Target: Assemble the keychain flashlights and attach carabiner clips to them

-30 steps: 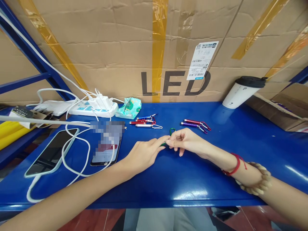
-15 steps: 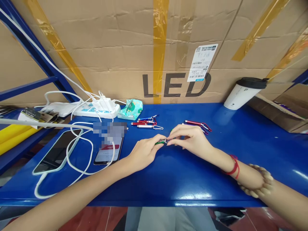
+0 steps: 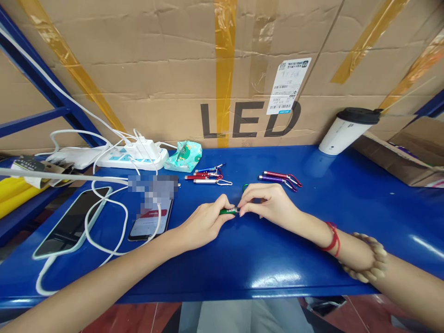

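Over the middle of the table, my left hand [image 3: 204, 222] is closed round a small green keychain flashlight tube [image 3: 228, 211], its open-looking end pointing right. My right hand [image 3: 270, 201] is in a pinch close beside that end; fingertips hide whatever small piece they grip. A bit of green carabiner clip [image 3: 245, 187] shows behind the right fingers. Beyond the hands lie more small flashlights with clips: a blue one [image 3: 205, 170], red ones and a silver one [image 3: 204, 181] to the left, a red one [image 3: 275, 174] and a purple one [image 3: 271, 179] to the right.
Two phones with white cables lie at left, one light-edged phone [image 3: 72, 222] and one with its screen lit [image 3: 149, 222]. Behind them are a power strip [image 3: 114, 159] and a teal packet [image 3: 183, 156]. A lidded cup [image 3: 343, 132] and small open carton [image 3: 391, 159] stand right, before a large box [image 3: 166, 69].
The right fingertips have drawn slightly apart from the tube's end, leaving a narrow gap. The whole view has shifted a little; the other flashlights stay where they were.
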`<state>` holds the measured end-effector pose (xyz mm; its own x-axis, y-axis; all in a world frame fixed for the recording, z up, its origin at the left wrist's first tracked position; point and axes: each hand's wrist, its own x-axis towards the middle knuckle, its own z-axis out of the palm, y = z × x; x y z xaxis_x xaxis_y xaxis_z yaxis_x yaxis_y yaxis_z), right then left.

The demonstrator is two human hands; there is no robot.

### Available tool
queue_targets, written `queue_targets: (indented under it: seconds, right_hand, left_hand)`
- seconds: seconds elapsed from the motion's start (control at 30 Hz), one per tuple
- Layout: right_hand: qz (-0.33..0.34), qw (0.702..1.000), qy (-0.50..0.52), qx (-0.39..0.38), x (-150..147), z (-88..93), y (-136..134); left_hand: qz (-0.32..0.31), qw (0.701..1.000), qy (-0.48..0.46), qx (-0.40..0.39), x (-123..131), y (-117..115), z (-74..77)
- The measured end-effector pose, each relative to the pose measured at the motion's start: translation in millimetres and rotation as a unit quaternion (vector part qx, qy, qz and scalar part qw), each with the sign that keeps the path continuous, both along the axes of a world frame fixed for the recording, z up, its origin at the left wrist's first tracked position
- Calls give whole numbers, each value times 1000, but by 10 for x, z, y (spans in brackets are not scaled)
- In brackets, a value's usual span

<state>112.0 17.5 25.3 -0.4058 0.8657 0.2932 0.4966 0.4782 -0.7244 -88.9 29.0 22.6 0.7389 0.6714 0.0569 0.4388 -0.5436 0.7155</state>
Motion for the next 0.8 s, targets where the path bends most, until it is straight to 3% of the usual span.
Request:
queue_targets:
  seconds: [0.13,0.3,0.57,0.8]
  right_hand:
    - [-30,990,23,-138,-42,33,-34]
    - [-41,954,42,-294,-86,36,-24]
    - [-57,948,64,-306,-77,52,-7]
    - [-47,928,58,-364,-58,103,14]
  left_hand:
    - [-8,999,11,40,4,-8,-23]
    - [-21,995,25,98,10,-14,-64]
    - [3,996,32,88,18,-24,-62]
    - [13,996,35,81,31,-35,-57]
